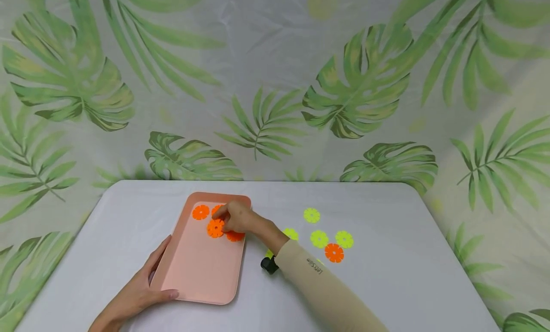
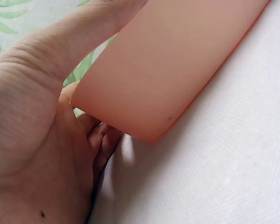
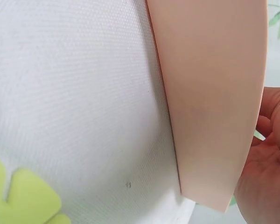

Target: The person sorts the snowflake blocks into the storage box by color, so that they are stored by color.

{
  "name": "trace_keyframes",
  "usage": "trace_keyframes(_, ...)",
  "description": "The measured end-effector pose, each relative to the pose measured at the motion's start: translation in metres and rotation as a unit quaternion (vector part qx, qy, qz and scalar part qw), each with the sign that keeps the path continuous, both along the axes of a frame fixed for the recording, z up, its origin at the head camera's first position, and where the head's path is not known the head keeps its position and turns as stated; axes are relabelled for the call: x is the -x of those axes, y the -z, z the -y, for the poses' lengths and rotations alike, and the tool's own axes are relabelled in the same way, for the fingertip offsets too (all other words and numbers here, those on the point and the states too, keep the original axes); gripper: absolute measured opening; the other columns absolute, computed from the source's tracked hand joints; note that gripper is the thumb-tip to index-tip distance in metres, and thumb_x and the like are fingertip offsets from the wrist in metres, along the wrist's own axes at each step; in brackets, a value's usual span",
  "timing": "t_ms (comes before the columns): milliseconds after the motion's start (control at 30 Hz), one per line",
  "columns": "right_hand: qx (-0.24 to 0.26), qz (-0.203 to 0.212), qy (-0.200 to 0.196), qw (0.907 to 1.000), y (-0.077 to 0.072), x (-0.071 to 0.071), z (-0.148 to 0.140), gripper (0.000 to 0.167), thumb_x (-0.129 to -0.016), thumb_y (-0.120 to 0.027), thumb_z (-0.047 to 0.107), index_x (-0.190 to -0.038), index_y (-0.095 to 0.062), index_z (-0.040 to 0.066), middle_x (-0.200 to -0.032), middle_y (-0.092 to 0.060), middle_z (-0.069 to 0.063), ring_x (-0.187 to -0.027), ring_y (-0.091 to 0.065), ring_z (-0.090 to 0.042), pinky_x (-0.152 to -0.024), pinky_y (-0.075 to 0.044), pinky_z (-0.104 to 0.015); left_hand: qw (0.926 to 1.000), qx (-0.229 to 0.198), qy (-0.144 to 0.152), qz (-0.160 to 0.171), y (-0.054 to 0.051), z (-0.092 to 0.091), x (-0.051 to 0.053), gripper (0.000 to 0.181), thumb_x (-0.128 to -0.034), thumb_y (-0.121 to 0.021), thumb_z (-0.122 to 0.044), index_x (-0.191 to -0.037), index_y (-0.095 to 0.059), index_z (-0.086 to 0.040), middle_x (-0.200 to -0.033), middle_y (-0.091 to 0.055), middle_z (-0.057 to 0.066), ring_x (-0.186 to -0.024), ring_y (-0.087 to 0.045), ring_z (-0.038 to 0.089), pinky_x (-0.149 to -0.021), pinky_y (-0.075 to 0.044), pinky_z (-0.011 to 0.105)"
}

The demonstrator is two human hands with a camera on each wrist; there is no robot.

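A pink rectangular tray lies on the table, tilted slightly in the head view. My left hand grips its near left corner, thumb over the rim and fingers along the outer side; the left wrist view shows the tray's wall between thumb and fingers. Over the tray's far right part, my right hand pinches an orange notched disc at its edge. Another orange disc lies at the far left of the tray. Two more, partly hidden by the right hand, are an orange disc and one behind the fingers.
Right of the tray, several yellow-green notched discs are scattered on the white table, some partly covered by the right forearm. One orange disc lies among them. A small black object shows at the right wrist. Leaf-patterned cloth hangs behind.
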State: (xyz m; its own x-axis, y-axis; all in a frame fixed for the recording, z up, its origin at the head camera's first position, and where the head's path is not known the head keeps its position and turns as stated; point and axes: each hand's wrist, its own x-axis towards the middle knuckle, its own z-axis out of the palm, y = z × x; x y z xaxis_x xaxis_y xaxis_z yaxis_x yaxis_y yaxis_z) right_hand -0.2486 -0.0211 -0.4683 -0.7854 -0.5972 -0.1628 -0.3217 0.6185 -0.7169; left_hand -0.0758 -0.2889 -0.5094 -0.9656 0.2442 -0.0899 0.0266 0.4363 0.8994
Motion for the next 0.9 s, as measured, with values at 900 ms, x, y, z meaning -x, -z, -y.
trace_keyframes(900, 0.156, 0.023, 0.013, 0.9874, -0.009, 0.011, -0.041, 0.038, -0.090, -0.079, 0.003, -0.127, -0.071, 0.003, -0.125, -0.073, -0.016, -0.110, -0.069, -0.026, -0.089, -0.054, -0.024, 0.9998, 0.019, -0.009, -0.005, -0.003, -0.001, -0.002, 0.119, -0.0805, -0.088, -0.014, -0.168, -0.010, -0.038, -0.166, -0.028, 0.013, -0.123, -0.044, -0.007, -0.094, -0.037, 0.012)
